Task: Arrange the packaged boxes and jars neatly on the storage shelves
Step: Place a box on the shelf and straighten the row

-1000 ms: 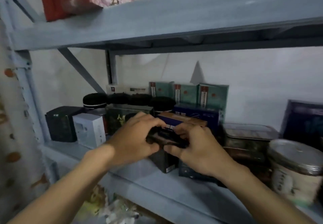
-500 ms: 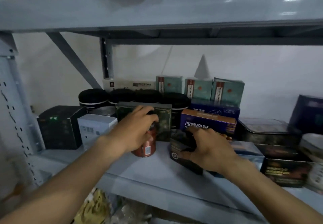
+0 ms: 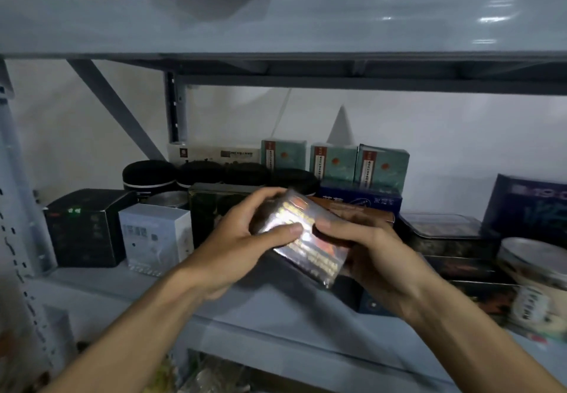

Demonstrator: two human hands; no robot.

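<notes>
Left hand (image 3: 239, 245) and right hand (image 3: 374, 257) grip wrapped box (image 3: 310, 248) above shelf (image 3: 276, 309); placement pending, likely bare spot at six o'clock

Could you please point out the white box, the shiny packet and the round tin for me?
white box (image 3: 155, 236): head view, front face.
shiny packet (image 3: 314, 256): head view, glossy top face.
round tin (image 3: 532, 257): head view, metal lid.

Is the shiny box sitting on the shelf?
No, the left hand and right hand hold the box tilted above the shelf.
</notes>
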